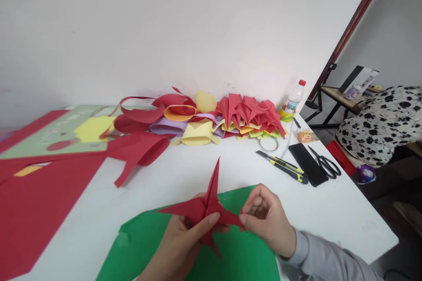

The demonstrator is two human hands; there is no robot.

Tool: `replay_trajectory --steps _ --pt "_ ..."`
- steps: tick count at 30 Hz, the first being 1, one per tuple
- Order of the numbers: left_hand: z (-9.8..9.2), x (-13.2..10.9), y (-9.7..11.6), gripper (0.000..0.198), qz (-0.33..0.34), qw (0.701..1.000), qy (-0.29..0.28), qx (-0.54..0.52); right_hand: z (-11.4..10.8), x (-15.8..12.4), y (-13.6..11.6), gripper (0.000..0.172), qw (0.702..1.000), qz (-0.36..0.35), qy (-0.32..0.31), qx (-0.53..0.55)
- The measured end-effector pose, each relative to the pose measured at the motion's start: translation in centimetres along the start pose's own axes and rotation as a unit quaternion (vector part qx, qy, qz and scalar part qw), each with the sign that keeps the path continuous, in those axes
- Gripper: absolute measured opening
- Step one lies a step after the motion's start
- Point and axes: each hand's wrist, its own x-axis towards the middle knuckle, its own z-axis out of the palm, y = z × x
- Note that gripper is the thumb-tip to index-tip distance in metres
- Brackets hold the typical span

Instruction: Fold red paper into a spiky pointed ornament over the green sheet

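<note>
A red folded paper star [198,209] with long pointed arms is held above a green sheet [138,239]. My left hand [180,237] grips it near the centre, thumb on top and fingers underneath. At the star's right arm, my right hand [268,221] is closed in a pinch, thumb and forefinger at the tip; a bit of red shows between them. That arm's edge looks ragged near the fingers. Part of the star's underside is hidden by my left hand.
Behind lie rolled paper shapes [198,132] and several red folded pieces [249,112] against the wall. To the right are a utility knife [283,167], a black flat case [308,164], scissors [325,162], a tape ring [268,143] and a bottle [293,96]. Large red sheets [49,210] cover the left.
</note>
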Motion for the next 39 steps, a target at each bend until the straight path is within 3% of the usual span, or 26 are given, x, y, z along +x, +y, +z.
replay_trajectory --steps 5,10,13,16,19,29,39 --pt "-0.1 0.1 -0.2 0.029 0.0 1.0 -0.002 -0.005 0.0 0.0 0.1 0.029 1.0 -0.019 0.006 0.001" --pt "0.1 0.4 -0.2 0.022 -0.023 0.999 -0.012 -0.031 0.0 0.2 -0.4 0.012 0.998 -0.035 -0.003 -0.046" --pt "0.4 0.6 -0.1 0.011 -0.079 0.995 0.015 -0.06 -0.3 0.4 -0.6 0.009 0.998 -0.007 -0.022 -0.054" --pt "0.6 0.9 -0.3 0.021 -0.157 0.98 0.054 -0.105 -0.7 0.6 -0.6 0.018 0.998 0.038 -0.033 -0.03" --pt "0.6 0.9 -0.5 0.023 -0.206 0.965 0.054 -0.15 -0.7 0.8 -0.5 0.023 0.998 0.04 -0.04 -0.009" --pt "1.6 -0.3 1.4 0.023 -0.284 0.932 0.072 -0.215 0.9 0.7 -0.7 0.004 0.986 -0.111 0.025 -0.12" --pt "1.3 -0.5 2.4 0.027 -0.318 0.919 0.068 -0.223 0.2 0.8 -1.1 0.009 0.924 -0.265 0.013 -0.275"
